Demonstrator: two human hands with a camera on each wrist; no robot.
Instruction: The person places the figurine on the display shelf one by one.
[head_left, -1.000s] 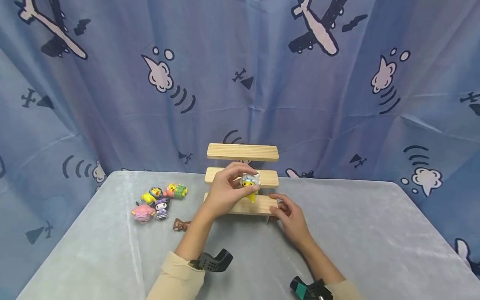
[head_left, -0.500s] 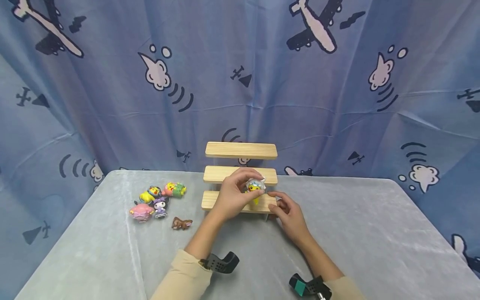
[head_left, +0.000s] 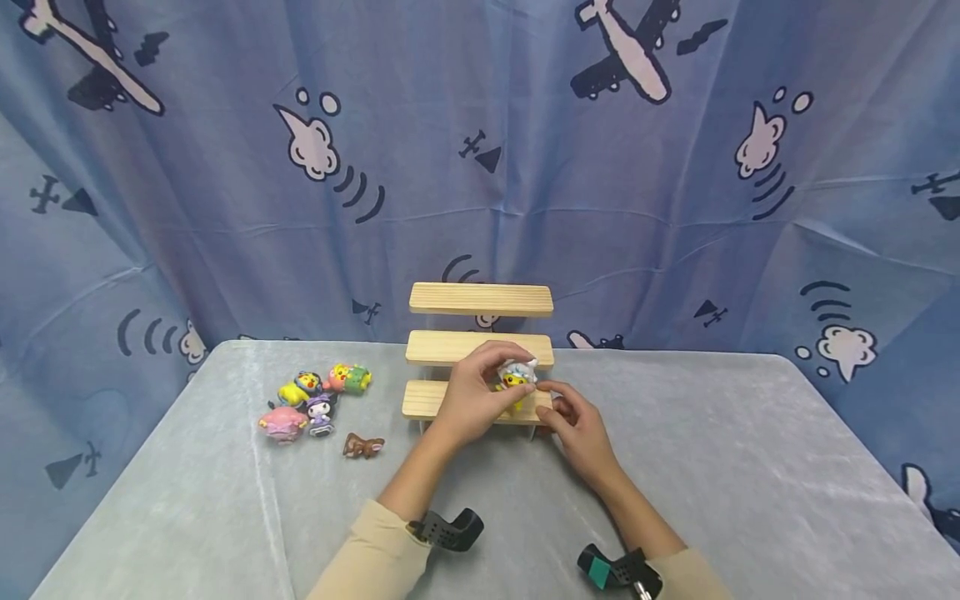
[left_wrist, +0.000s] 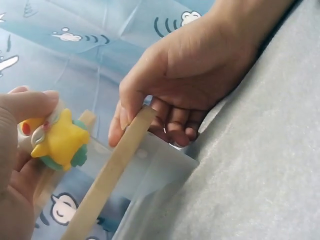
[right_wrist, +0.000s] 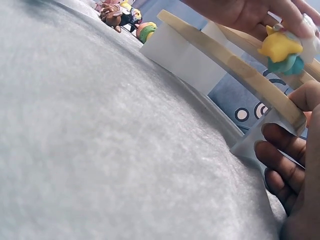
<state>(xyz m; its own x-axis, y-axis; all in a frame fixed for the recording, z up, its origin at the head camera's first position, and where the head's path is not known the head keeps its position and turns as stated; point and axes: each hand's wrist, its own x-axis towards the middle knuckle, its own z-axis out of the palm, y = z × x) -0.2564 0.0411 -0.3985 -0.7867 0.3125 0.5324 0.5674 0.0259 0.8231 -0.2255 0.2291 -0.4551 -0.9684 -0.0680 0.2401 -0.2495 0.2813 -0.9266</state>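
Observation:
My left hand (head_left: 474,396) pinches a small yellow figurine (head_left: 516,379) with a white hat between thumb and fingers. In the head view the figurine overlaps the right part of the lowest wooden board (head_left: 423,400) of a three-step display stand. The left wrist view shows the figurine's yellow, star-shaped underside (left_wrist: 65,140) with teal parts, tilted toward the camera. At the right end of that board, my right hand (head_left: 583,433) grips the wood, thumb at the top edge. Its other fingers (right_wrist: 280,160) curl below, beside the translucent side panel (right_wrist: 255,135).
Above and behind are the middle board (head_left: 435,346) and top board (head_left: 480,298). Several figurines, including a pink one (head_left: 283,423) and a purple-and-white one (head_left: 321,414), lie on the left. A brown figurine (head_left: 363,447) lies nearer the stand. A patterned curtain (head_left: 637,250) hangs behind the table (head_left: 712,467).
My left hand has moved right and slightly down with the yellow figurine, bringing it closer to the right end of the lowest board. The right hand keeps its hold there.

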